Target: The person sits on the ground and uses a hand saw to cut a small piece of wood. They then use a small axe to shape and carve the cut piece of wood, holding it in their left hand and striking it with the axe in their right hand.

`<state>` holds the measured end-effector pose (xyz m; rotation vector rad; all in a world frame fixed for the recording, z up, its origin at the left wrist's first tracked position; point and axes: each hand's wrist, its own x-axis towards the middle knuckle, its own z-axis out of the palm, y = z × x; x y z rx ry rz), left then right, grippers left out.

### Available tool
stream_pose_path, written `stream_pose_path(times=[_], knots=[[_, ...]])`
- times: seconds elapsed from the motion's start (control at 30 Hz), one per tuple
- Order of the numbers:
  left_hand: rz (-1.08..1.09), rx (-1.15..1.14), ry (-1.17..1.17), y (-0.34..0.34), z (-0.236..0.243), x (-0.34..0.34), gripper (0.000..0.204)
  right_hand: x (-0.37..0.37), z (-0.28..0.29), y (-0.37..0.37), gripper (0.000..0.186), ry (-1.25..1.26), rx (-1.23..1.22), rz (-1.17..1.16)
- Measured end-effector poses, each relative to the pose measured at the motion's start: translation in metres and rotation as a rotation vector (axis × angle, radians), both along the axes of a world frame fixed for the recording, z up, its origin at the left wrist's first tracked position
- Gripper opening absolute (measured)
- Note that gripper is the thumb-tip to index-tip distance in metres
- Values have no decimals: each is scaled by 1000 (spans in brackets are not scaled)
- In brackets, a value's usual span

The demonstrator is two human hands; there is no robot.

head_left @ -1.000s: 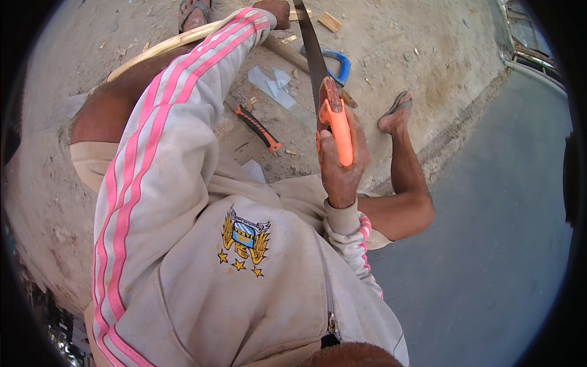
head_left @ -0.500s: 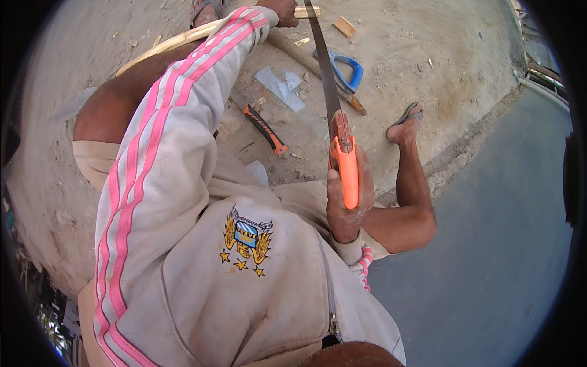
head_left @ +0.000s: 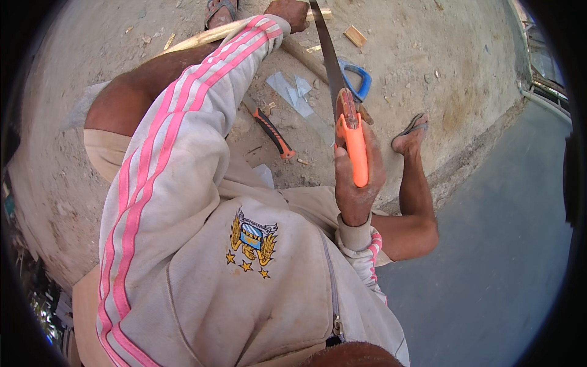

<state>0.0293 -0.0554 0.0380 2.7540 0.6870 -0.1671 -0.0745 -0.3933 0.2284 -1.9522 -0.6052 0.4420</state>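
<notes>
My right hand [head_left: 361, 177] is wrapped round the orange handle of a handsaw [head_left: 351, 140]. Its dark blade points up and away from me, crossing a pale wooden strip [head_left: 202, 40] just right of my left hand [head_left: 288, 14]. That left hand is closed on the strip, which runs leftward over my bent left leg. Whether the teeth touch the wood, I cannot tell. Between my legs lies a tool with an orange-and-black handle [head_left: 275, 134], its head end partly hidden by my sleeve. A blue D-shaped handle [head_left: 365, 82] rests on the ground beyond the saw.
A round wooden pole [head_left: 299, 56] lies slantwise under the blade. Clear, flat sheet pieces [head_left: 287, 92] and a small wood block [head_left: 354, 35] are on the dirt. A smooth grey surface [head_left: 483, 244] borders the ground at right. My sandalled foot [head_left: 411, 134] stands near that border.
My right hand and the saw have moved slightly up and away from me along the blade's line. The whole view has shifted a little; my left hand still grips the strip.
</notes>
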Motion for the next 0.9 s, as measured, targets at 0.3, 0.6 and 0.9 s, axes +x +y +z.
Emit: stream_pose_path(times=[0.3,0.6,0.9], knots=[[4,29,-49,1,-12,-3,41,-3,13,-8,57,32,-18,8],[19,-10,-20,-4,0,-4,42,1,1,-4,57,-118,7,64],[-19,-95,7,9,-14,4,42,-12,-10,-9,57,-155,-73,32]])
